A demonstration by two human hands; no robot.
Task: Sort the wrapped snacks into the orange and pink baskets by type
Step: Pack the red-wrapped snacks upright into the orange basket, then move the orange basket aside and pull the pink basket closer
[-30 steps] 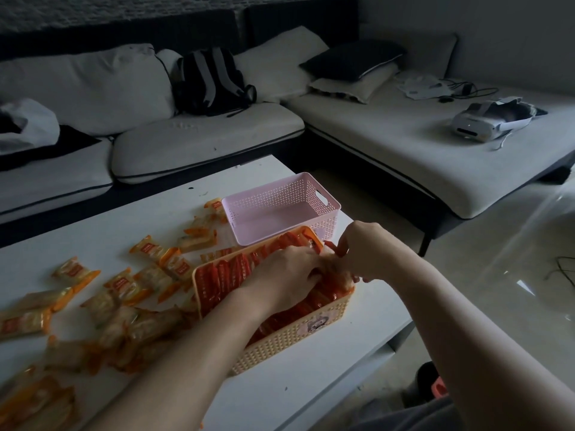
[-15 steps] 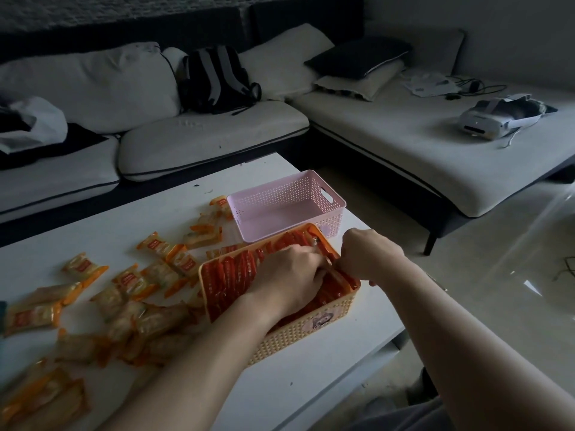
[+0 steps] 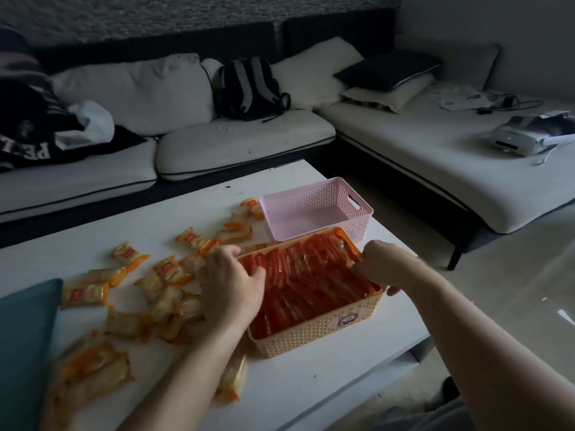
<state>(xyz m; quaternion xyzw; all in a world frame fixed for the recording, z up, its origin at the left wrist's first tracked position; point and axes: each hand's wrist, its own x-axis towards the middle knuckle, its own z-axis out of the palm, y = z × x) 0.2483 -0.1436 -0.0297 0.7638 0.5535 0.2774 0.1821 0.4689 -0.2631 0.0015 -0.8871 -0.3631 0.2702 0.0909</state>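
Note:
The orange basket [image 3: 314,334] stands near the table's front right and is packed with red wrapped snacks [image 3: 311,275]. My left hand [image 3: 230,284] grips its left end, fingers curled over the rim onto the red packs. Holding the right end is my right hand [image 3: 385,262], its fingers over the rim and its thumb outside the wall. Just behind stands the pink basket [image 3: 361,225], which holds nothing. Several clear-and-orange wrapped snacks [image 3: 168,272] lie scattered on the table to the left of the orange basket.
The white table [image 3: 311,384] ends close to the basket's right and front. A teal object [image 3: 25,353] sits at the lower left. Behind the table are a sofa [image 3: 242,144] with a backpack [image 3: 249,88], and a white headset [image 3: 513,140] on the right seat.
My hands have moved apart from the middle of the orange basket to its two ends. The red packs between them now show.

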